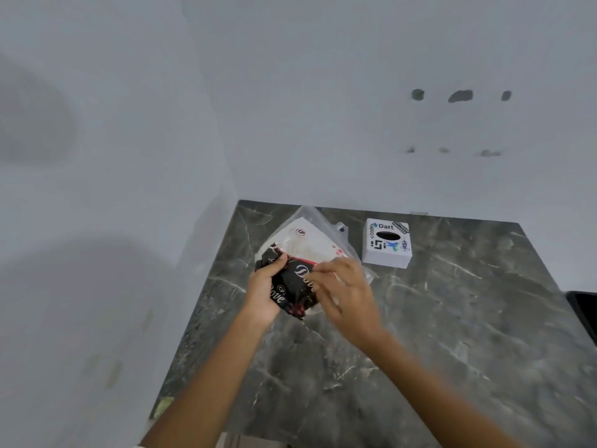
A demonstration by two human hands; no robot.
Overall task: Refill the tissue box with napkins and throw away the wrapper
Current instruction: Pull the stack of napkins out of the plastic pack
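A pack of white napkins (305,242) in a clear and black plastic wrapper (295,282) sits at the far left of the dark marble counter (452,318). My left hand (263,286) grips the black printed end of the wrapper. At the wrapper's right edge, the fingers of my right hand (344,289) pinch the plastic. A white cube tissue box (386,244) with stickers and an oval slot stands upright just right of the pack, apart from both hands. Its slot looks dark.
White walls close the counter on the left and at the back. A black object (584,312) pokes in at the right edge. A small greenish scrap (163,405) lies at the counter's near left corner.
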